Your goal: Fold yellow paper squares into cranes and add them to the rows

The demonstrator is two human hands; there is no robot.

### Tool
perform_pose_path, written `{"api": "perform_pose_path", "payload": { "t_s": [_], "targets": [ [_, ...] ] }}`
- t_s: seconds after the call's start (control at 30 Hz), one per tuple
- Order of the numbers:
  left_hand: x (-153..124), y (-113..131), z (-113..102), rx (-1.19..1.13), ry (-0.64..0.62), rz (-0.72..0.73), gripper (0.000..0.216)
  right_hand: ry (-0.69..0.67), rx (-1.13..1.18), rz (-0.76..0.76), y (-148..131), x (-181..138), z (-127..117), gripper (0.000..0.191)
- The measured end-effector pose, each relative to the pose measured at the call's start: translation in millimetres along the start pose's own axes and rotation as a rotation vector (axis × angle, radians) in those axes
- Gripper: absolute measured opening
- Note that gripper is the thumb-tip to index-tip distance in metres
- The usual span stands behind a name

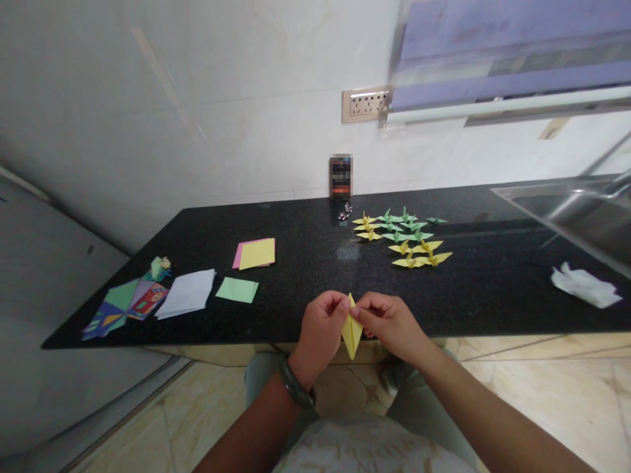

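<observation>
A folded yellow paper (pixel 351 330), narrow and pointed at both ends, is held upright in front of the black counter's (pixel 305 276) front edge. My left hand (pixel 321 330) pinches its left side near the top, fingers closed. My right hand (pixel 389 323) pinches its right side, fingers closed too. A dark band sits on my left wrist. Farther back on the counter lie several finished paper cranes, yellow (pixel 418 255) and green (pixel 404 226).
Flat paper sheets lie on the counter's left: a yellow-on-pink stack (pixel 255 253), a green sheet (pixel 237 290), white sheets (pixel 187 293), patterned papers (pixel 125 305). A crumpled white tissue (pixel 584 286) lies right, by a steel sink (pixel 566 210). A small dark box (pixel 340 176) stands against the wall.
</observation>
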State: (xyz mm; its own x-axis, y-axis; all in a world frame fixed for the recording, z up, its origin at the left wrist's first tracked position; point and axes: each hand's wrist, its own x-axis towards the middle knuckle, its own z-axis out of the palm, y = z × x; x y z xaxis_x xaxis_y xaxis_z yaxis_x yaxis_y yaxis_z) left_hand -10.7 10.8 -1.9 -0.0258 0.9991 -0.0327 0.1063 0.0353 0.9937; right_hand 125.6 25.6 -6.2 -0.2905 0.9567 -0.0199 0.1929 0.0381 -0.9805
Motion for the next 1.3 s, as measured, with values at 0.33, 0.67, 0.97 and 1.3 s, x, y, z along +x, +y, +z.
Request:
{"api": "perform_pose_path", "payload": {
  "t_s": [0.33, 0.67, 0.97, 1.3],
  "targets": [
    [-1.3, 0.5, 1.3, 0.135, 0.049, 0.034, 0.018, -0.041, 0.069, 0.058, -7.2, 3.0, -7.4, 0.027],
    [-4.0, 0.5, 2.5, 0.279, 0.016, 0.098, 0.017, -0.014, 0.022, 0.014, -6.2, 7.0, -8.3, 0.02],
    [-5.1, -3.5, 1.7, 0.219, -0.017, 0.066, 0.022, -0.021, 0.126, 0.091, -8.2, 9.7, -7.8, 0.033],
    [-2.6, -0.7, 1.4, 0.002, -0.077, -0.068, 0.031, 0.033, 0.052, 0.069, -2.5, 12.8, -4.9, 0.029]
  ]
}}
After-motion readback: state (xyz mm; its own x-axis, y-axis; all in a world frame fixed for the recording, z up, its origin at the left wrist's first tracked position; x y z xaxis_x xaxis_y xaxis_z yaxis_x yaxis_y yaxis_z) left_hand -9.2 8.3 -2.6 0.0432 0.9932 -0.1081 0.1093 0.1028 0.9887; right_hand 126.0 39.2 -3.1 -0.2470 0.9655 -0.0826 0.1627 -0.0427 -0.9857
